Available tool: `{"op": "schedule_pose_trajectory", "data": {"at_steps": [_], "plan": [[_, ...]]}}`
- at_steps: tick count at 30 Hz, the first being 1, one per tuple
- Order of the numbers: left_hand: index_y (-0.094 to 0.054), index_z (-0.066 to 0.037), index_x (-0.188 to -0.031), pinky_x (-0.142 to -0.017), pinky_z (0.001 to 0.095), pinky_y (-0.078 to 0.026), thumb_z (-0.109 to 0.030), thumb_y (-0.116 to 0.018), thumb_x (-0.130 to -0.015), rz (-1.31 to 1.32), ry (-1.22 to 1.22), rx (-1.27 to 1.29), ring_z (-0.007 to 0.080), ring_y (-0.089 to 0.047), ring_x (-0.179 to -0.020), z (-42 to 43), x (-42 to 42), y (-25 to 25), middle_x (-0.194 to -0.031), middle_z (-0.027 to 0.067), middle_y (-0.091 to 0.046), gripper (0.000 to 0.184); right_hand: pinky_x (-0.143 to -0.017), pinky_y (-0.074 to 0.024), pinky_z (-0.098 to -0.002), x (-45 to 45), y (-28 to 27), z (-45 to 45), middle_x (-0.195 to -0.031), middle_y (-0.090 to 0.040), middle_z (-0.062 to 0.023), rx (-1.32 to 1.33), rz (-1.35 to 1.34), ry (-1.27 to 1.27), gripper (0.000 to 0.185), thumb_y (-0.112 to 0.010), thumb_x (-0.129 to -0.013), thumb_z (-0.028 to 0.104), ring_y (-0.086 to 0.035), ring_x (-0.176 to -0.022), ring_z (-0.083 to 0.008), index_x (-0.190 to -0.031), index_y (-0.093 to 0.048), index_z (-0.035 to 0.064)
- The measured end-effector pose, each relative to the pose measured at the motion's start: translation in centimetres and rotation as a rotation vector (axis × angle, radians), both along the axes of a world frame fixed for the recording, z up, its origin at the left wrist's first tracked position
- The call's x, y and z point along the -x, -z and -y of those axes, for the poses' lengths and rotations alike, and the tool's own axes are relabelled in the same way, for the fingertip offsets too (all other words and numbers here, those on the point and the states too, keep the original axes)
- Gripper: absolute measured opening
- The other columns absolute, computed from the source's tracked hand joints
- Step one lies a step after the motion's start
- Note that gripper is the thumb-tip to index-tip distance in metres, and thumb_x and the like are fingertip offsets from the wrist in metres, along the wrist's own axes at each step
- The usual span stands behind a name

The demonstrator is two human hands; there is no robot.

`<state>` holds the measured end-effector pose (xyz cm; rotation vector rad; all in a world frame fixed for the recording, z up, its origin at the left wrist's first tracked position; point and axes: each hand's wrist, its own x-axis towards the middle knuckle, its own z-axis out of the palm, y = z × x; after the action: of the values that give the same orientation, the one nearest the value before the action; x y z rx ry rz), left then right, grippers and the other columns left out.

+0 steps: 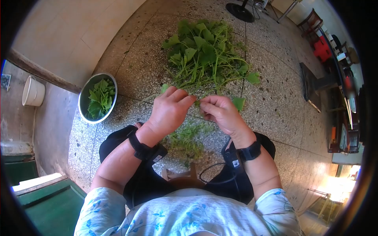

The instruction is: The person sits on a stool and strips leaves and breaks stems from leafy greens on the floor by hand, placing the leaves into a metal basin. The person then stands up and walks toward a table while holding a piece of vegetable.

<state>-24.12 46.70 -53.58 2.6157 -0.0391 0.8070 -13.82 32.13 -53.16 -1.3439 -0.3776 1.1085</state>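
Both my hands meet above the floor in front of my knees, pinching a thin green vine stem (197, 101) between their fingertips. My left hand (169, 111) is closed, with a small leaf (164, 87) showing behind its knuckles. Thumb and forefinger of my right hand (221, 114) press together on the stem, and a broader leaf (238, 103) sticks out beyond them. Much of the stem is hidden by my fingers. Farther ahead lies a large heap of leafy green vines (206, 51). Below my hands is a small pile of thin stringy trimmings (186, 139).
A metal basin (81, 103) holding picked leaves (100, 98) stands to the left. Beyond it are a white bucket (33, 92) and a wall. A black round stand base (240, 13) sits at the back; furniture (315, 84) lines the right side.
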Motion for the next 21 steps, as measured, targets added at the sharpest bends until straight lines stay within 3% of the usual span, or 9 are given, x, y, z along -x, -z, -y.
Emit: {"op": "schedule_pose_trajectory", "data": {"at_steps": [4,6,7,9,12,19,21], "plan": [[-0.061,-0.006,-0.082,-0.057,0.0312,-0.047,0.000,-0.062,-0.066,0.021,0.037,0.009,0.0253,-0.055,-0.066,0.3,0.1,0.5,-0.074,0.0073,-0.057,0.017,-0.055,-0.0390,-0.0188,0.7,0.8,-0.3,-0.066,-0.053,0.0015,-0.049,-0.167,0.061,0.009,-0.055,-0.080,0.012,-0.047,-0.059,-0.0062,-0.080,-0.057,0.0033],[-0.060,-0.003,-0.086,-0.059,0.0288,-0.047,0.003,-0.060,-0.068,-0.022,0.027,0.269,0.0231,-0.058,-0.065,0.7,0.1,1.0,-0.074,0.0086,-0.057,0.018,-0.054,-0.0377,-0.0189,1.2,1.1,-0.6,-0.065,-0.051,0.0019,-0.139,-0.222,0.139,0.007,-0.054,-0.079,0.010,-0.046,-0.057,-0.0058,-0.078,-0.056,0.0033],[-0.060,-0.003,-0.086,-0.059,0.0288,-0.047,0.003,-0.060,-0.068,-0.022,0.028,0.269,0.0231,-0.058,-0.065,0.9,0.2,0.9,-0.074,0.0086,-0.057,0.018,-0.054,-0.0377,-0.0189,1.4,1.3,-0.8,-0.065,-0.051,0.0019,-0.139,-0.222,0.140,0.007,-0.054,-0.079,0.010,-0.046,-0.057,-0.0058,-0.078,-0.056,0.0033],[-0.060,-0.001,-0.091,-0.062,0.0255,-0.047,0.003,-0.058,-0.072,-0.192,-0.019,0.667,0.0163,-0.059,-0.069,1.2,0.2,0.5,-0.078,0.0081,-0.060,0.019,-0.051,-0.0355,-0.0187,1.5,1.6,-1.0,-0.063,-0.050,0.0021,-0.229,-0.110,0.165,0.006,-0.054,-0.079,0.009,-0.044,-0.056,-0.0048,-0.077,-0.055,0.0035],[-0.058,0.001,-0.096,-0.065,0.0233,-0.047,0.002,-0.056,-0.076,-0.259,0.042,0.836,0.0101,-0.057,-0.074,0.7,0.2,1.4,-0.081,0.0062,-0.061,0.020,-0.047,-0.0333,-0.0188,1.4,1.7,-0.9,-0.063,-0.049,0.0022,-0.182,0.113,0.101,0.008,-0.054,-0.079,0.009,-0.043,-0.055,-0.0040,-0.075,-0.053,0.0033],[-0.055,0.003,-0.100,-0.067,0.0229,-0.048,-0.001,-0.052,-0.081,-0.343,0.123,1.138,0.0103,-0.057,-0.075,0.8,0.3,1.0,-0.082,0.0061,-0.060,0.019,-0.045,-0.0325,-0.0190,1.4,1.3,-0.8,-0.062,-0.049,0.0021,-0.130,0.165,0.105,0.009,-0.054,-0.079,0.009,-0.042,-0.054,-0.0030,-0.073,-0.051,0.0033],[-0.056,0.002,-0.098,-0.067,0.0242,-0.049,-0.004,-0.051,-0.083,-0.322,0.111,1.281,0.0109,-0.058,-0.074,0.8,0.2,1.7,-0.082,0.0060,-0.060,0.017,-0.046,-0.0328,-0.0188,1.6,1.2,-0.9,-0.062,-0.049,0.0026,-0.100,0.358,0.119,0.008,-0.053,-0.079,0.008,-0.042,-0.054,-0.0027,-0.073,-0.051,0.0030]]}}
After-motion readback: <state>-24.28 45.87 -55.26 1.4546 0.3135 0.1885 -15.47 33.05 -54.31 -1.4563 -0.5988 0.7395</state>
